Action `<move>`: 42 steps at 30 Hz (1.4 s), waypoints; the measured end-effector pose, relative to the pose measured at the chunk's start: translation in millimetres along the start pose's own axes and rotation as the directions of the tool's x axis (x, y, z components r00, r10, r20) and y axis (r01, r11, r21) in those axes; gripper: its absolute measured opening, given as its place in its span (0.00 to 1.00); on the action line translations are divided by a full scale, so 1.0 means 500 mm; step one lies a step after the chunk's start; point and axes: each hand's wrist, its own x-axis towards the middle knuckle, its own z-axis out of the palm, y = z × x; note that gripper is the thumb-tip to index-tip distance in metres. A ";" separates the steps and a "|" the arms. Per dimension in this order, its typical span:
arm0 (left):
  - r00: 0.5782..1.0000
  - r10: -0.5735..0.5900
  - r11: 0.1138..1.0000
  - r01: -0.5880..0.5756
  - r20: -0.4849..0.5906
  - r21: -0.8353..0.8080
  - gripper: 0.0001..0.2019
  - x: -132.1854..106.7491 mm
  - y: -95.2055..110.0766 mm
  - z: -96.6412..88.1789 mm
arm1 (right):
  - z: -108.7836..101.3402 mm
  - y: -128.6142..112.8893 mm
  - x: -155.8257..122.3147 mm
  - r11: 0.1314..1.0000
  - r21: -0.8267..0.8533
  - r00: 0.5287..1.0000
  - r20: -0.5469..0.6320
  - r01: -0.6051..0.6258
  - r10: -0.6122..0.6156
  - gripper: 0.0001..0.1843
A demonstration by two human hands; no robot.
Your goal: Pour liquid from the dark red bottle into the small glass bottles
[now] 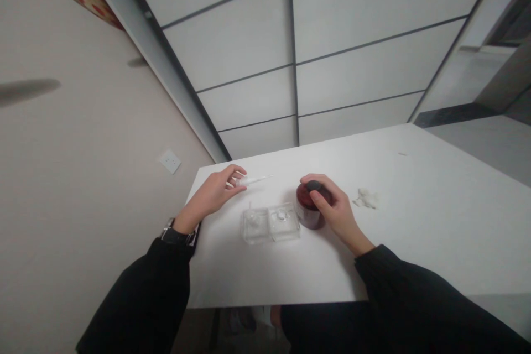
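Observation:
My left hand pinches a slim, clear dropper-like tube whose thin tip points right above the table. My right hand is closed around the dark knob-like cap on top of a dark red jar, which stands upright on the table. Between my hands, nearer to me, sits an open clear plastic case with two square halves. A small round clear piece lies in its right half, touching or close to the jar. The contents of its left half are blurred.
The white table meets a paneled sliding door at the back. A crumpled white tissue lies right of my right hand, and a small thin strip farther back. A dark flat object lies under my left wrist.

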 end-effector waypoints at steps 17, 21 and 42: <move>0.891 0.333 0.858 -0.422 0.309 0.293 0.11 -0.042 0.185 -0.012 | -0.004 -0.011 0.001 0.999 0.011 0.999 -0.009 -0.046 0.046 0.15; 0.864 0.354 0.850 -0.457 0.358 0.261 0.14 -0.028 0.180 0.034 | -0.004 -0.008 0.002 0.999 0.019 0.999 -0.008 -0.046 0.046 0.16; 0.952 -0.227 0.870 0.104 -0.205 -0.481 0.64 -0.155 -0.026 0.268 | -0.012 0.027 -0.020 0.960 0.116 0.953 0.198 -0.256 0.231 0.34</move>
